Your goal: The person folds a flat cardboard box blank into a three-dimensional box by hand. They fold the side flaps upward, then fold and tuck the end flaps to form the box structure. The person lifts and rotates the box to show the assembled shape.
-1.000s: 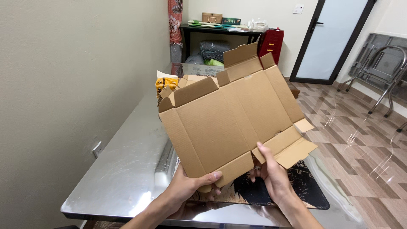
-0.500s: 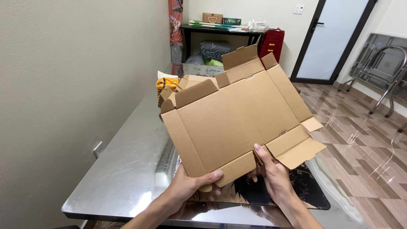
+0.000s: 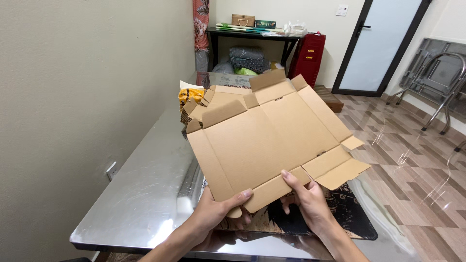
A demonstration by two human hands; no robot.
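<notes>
At nine o'clock of the scene a bare wall with a socket (image 3: 111, 170) runs beside the steel table (image 3: 145, 194). The left hand (image 3: 213, 213), at about seven o'clock of the flat cardboard blank (image 3: 272, 131), pinches the blank's near corner, with the thumb lying on top of the narrow flap and the fingers curled beneath. The blank is held tilted up off the table, its inner face towards the camera, creased but unfolded. Behind it, at eleven o'clock, a stack of similar blanks (image 3: 213, 99) lies by a yellow packet (image 3: 190, 94). The right hand (image 3: 308, 201), at five o'clock of the blank, grips the same near edge, its thumb pressed along the crease and its fingers hidden behind. Below it a dark printed mat (image 3: 349, 213) lies on the table. At three o'clock a small side tab hangs loose. The work looks to be at its start, with the sheet gripped and no wall raised yet. Folding the near flap would call for both thumbs to hold the crease line while the fingers push up from behind.
</notes>
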